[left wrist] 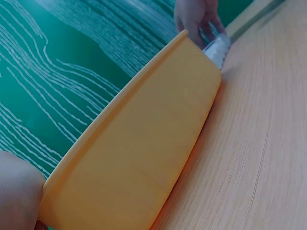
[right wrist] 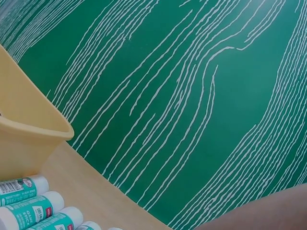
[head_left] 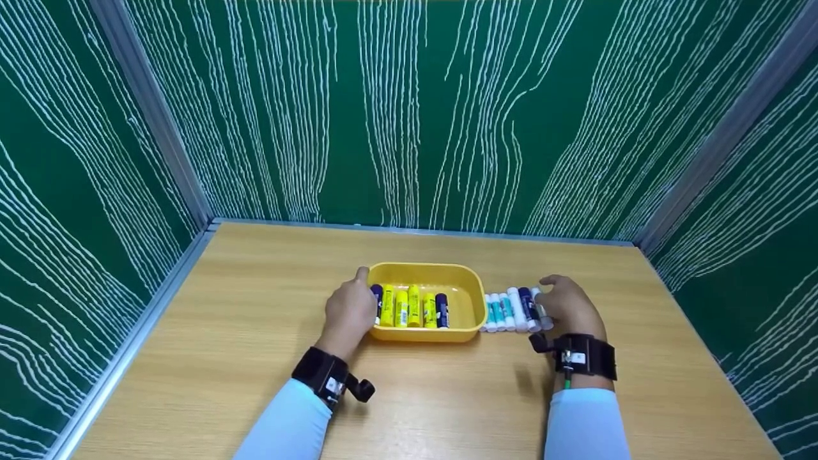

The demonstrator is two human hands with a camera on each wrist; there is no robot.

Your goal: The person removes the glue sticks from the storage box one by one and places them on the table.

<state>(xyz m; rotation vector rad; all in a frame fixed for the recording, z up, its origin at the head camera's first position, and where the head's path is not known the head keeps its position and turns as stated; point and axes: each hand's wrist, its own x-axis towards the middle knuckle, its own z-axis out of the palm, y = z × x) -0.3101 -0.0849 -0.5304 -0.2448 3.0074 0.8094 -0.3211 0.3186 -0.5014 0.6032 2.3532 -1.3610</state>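
My left hand grips the left end of a yellow plastic tub, its thumb up at the rim. Inside, several yellow glue sticks and dark blue ones stand side by side against the near wall. Right of the tub, a row of glue sticks, white, teal-labelled and dark blue, lies on the table. My right hand is at that row's right end, fingers by the last stick. In the right wrist view, teal-labelled glue sticks lie close beside the tub.
The wooden table is bounded by green panels with white wavy lines at the back and both sides. Metal frame strips run along the table's edges. Each wrist wears a black camera band.
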